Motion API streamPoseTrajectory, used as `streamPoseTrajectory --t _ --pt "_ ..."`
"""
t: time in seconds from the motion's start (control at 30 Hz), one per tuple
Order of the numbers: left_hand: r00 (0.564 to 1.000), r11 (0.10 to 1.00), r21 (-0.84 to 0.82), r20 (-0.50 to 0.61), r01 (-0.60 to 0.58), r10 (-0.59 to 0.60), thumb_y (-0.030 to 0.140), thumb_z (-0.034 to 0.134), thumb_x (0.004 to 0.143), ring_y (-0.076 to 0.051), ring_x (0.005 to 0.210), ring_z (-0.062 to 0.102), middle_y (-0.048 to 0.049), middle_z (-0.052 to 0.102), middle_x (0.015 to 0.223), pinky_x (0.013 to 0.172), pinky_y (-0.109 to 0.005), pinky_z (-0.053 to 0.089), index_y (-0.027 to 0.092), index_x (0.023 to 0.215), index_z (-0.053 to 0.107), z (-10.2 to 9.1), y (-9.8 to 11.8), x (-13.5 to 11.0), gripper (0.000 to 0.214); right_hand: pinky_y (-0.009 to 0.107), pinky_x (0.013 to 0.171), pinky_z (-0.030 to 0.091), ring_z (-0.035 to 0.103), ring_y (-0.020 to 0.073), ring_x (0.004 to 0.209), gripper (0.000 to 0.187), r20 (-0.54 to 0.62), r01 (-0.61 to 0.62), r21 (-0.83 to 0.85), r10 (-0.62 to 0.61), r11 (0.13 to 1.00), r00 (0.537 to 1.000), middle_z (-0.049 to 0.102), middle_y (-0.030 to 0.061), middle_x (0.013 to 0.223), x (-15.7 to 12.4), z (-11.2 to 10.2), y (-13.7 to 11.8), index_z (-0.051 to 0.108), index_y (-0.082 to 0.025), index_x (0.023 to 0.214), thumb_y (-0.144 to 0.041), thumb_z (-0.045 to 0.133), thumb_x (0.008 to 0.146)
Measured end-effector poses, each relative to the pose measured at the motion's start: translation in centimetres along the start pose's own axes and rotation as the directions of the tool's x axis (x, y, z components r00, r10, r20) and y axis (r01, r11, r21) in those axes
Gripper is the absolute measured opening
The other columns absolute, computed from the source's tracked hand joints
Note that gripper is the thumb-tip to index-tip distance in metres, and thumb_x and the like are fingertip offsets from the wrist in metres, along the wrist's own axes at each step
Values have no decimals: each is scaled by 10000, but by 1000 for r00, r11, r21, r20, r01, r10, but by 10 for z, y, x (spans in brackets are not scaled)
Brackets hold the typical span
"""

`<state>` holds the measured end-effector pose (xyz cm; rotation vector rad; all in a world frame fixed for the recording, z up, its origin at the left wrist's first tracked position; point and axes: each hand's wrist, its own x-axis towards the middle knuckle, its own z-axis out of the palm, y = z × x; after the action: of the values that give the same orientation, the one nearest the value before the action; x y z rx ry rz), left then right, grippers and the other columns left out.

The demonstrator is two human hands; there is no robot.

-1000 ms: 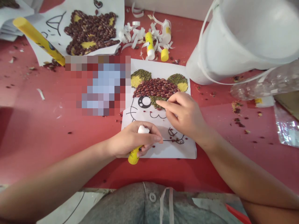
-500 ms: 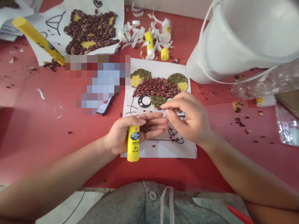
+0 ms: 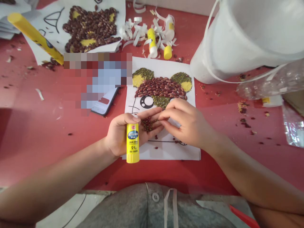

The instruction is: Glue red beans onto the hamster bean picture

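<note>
1. At the centre of the red desk point(image 3: 35, 133), a white paper sheet point(image 3: 166, 152) lies flat, with both hands point(image 3: 154, 125) over its lower half.
2. The left hand point(image 3: 120, 134) is half open, palm up, and cradles a small heap of red beans point(image 3: 147, 124). It also holds a yellow PVA glue stick point(image 3: 132, 143) upright, with the label facing the camera.
3. The right hand point(image 3: 188, 125) reaches in from 4 o'clock, nearly closed, with thumb and fingers pinched together just above the heap. Whether a bean sits between the fingertips point(image 3: 161, 116) is hidden.
4. On the sheet, just above the hands, is a drawn animal face with a black-and-white eye point(image 3: 146, 102). Red beans point(image 3: 160, 88) cover the top of its head, and green mung beans point(image 3: 140, 72) and yellow patches fill the ears.
5. At 9 to 10 o'clock, a phone point(image 3: 105, 104) lies partly under a pixelated patch, beside the sheet.
6. At 11 o'clock, another sheet carries a brown bean picture point(image 3: 90, 28), with a long yellow stick point(image 3: 33, 34) lying across its edge.
7. At 12 o'clock, two more glue sticks point(image 3: 152, 42) lie among curled white paper strips point(image 3: 133, 31).
8. At 2 o'clock stands a white plastic bucket point(image 3: 237, 41), with a clear plastic bottle point(image 3: 268, 84) beside it.
</note>
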<state>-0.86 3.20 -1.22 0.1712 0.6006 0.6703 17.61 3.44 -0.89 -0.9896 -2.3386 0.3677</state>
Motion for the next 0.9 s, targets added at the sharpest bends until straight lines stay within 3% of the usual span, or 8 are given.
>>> streamPoseTrajectory --t 0.17,0.3,0.43,0.53,0.63,0.77,0.9 --pt "1000 1000 -29 29 0 1 205 473 534 -300 1191 510 -106 700 830 1092 -456 274 80 1058 649 -1 -1 1 567 302 653 458 537 157 726 156 69 18 -32 -16 999 998 567 53 784 0 -1 3 613 -159 819 -103 474 863" --pt "998 998 -30 31 51 -50 207 485 534 -308 1187 514 -127 710 909 1093 -450 270 74 1010 669 -2 -3 0 527 319 628 433 523 168 688 167 170 65 -72 -52 995 984 572 64 764 -1 -3 5 624 -144 777 -125 480 861" --pt "994 996 -32 79 80 -77 207 505 544 -292 1186 523 -122 718 954 1114 -409 237 64 1014 668 -4 -5 0 518 268 594 428 518 131 671 101 236 -69 83 48 994 971 531 33 772 -1 -8 7 577 -155 763 -133 518 840" --pt "987 993 -35 123 109 -104 203 496 563 -288 1236 488 -144 697 1064 1114 -411 232 46 1103 625 -6 -5 0 577 250 631 437 528 119 718 76 131 -161 134 143 978 981 524 16 804 1 -8 13 559 -173 792 -120 531 838" --pt "966 983 -28 192 179 -170 195 485 569 -295 1259 471 -182 655 1163 1102 -427 250 13 1180 572 -9 -6 0 643 264 652 434 521 126 728 91 -5 -201 67 202 977 979 517 16 809 5 -2 21 551 -185 787 -116 528 841" --pt "933 970 11 269 243 -237 190 480 596 -304 1253 478 -192 625 1216 1089 -426 268 7 1216 554 -12 -5 -1 650 305 686 439 518 153 729 108 -25 -133 -56 132 990 991 533 35 801 7 9 26 552 -184 771 -114 508 841" --pt "931 969 15 273 246 -241 192 484 599 -306 1278 449 -179 641 1190 1094 -420 259 12 1210 565 -13 -5 0 643 327 706 434 513 170 718 140 -32 -110 -146 106 983 994 543 41 765 8 18 26 553 -187 728 -114 495 833"
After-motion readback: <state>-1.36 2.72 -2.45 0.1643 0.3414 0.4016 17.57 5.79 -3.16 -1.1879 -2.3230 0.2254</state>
